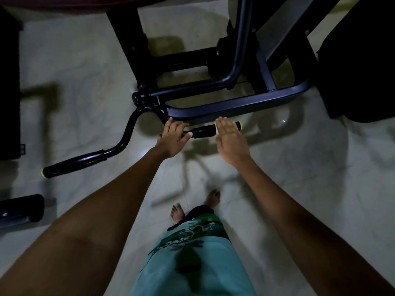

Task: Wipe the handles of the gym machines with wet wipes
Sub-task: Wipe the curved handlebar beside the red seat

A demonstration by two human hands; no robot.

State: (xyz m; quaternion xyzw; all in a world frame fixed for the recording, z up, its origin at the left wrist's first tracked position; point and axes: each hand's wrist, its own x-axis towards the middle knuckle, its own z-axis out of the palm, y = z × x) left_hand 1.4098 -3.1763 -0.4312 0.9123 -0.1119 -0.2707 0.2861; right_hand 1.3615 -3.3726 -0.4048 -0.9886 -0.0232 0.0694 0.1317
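On one bar (149, 112), two handles: left hand (173, 135) gripping beside right handle (205, 131), right hand (229, 137) flat on wipe (216, 130).

1. Both arms bare from upper forearm to wrist, no sleeves in view.
2. Left hand (171, 138) bare: no glove, ring, watch or band visible.
3. Right hand (229, 138) bare too, nothing on the wrist.
4. Light teal garment (192, 265) on the lower body, dark green leafy print across it.
5. Black hem band at the garment's lower edge.
6. Bare feet (178, 212), no footwear.
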